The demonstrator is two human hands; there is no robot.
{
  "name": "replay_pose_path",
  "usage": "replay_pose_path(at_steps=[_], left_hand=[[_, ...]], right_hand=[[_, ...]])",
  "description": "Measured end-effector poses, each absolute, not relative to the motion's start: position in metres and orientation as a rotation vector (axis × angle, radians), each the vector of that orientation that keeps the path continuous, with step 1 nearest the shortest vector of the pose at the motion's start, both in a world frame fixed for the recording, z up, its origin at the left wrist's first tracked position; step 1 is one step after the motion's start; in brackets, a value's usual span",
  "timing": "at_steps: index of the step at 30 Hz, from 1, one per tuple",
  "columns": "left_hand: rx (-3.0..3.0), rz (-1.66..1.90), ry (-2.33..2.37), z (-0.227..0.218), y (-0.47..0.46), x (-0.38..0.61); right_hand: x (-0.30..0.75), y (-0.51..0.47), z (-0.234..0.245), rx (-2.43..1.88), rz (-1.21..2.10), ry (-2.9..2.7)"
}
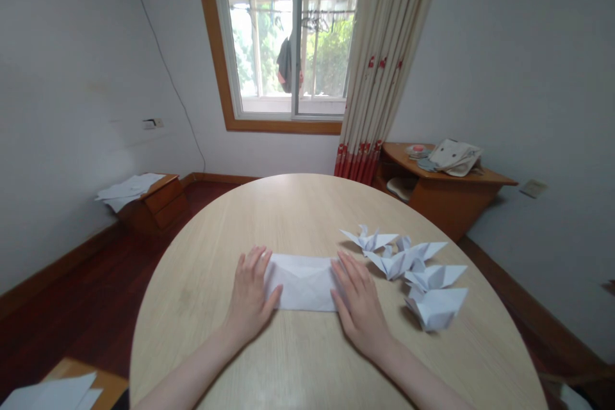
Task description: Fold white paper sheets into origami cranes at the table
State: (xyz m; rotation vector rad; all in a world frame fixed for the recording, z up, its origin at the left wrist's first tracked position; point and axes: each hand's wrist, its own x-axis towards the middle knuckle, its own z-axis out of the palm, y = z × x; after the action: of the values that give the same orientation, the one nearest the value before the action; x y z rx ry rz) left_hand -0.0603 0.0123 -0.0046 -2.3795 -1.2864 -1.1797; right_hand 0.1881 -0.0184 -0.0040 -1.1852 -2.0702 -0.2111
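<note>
Folded sheet (306, 286) lies flat on desk (192, 307) — L hand (250, 291) at its 9 o'clock end, R hand (359, 301) at 3, both unclenched, resting on it — paper cranes (396, 264) approx 2–3 o'clock of it.

Paper sheet (305, 285) on worktop (298, 211), left grip (250, 295) on its left end, right grip (358, 298) on its right.
Paper birds (394, 266) sit right of right grip, running from beside it toward the worktop's far side. Window (295, 32) behind worktop, curtain (384, 64) at its right. Back left: low cabinet (166, 202), papers (129, 189) on top. Back right: side unit (446, 198), bag (456, 157) on top.
</note>
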Motion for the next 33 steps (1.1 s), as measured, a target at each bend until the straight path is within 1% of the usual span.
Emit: replay_pose_path(at_steps=[2, 5, 10, 15, 18, 26, 33], left_hand=[[-2.500, -1.013, -1.238, -0.007, 0.013, -0.058], [-2.688, -0.842, -1.230, -0.015, 0.013, -0.054], [-2.798, -0.660, -1.280, -0.032, 0.015, -0.053], [-2.818, -0.528, -1.381, -0.034, 0.014, -0.052], [-2.801, -0.456, -1.422, -0.030, 0.011, -0.046], [-2.744, -0.386, -1.510, -0.026, 0.017, -0.024], [-2.846, -0.398, -1.402, -0.018, 0.045, -0.032]], right_hand=[[0.184, -0.018, -0.009, -1.141, -0.197, -2.165], [0.177, -0.017, -0.019, -1.099, -0.085, -2.237], [0.174, -0.016, -0.029, -1.179, 0.168, -2.283], [0.177, -0.013, -0.032, -1.287, 0.328, -2.271], [0.177, -0.010, -0.034, -1.327, 0.303, -2.301], [0.171, 0.003, -0.031, -1.497, 0.081, -2.457], [0.173, 0.013, -0.015, -1.618, 0.194, -2.458]])
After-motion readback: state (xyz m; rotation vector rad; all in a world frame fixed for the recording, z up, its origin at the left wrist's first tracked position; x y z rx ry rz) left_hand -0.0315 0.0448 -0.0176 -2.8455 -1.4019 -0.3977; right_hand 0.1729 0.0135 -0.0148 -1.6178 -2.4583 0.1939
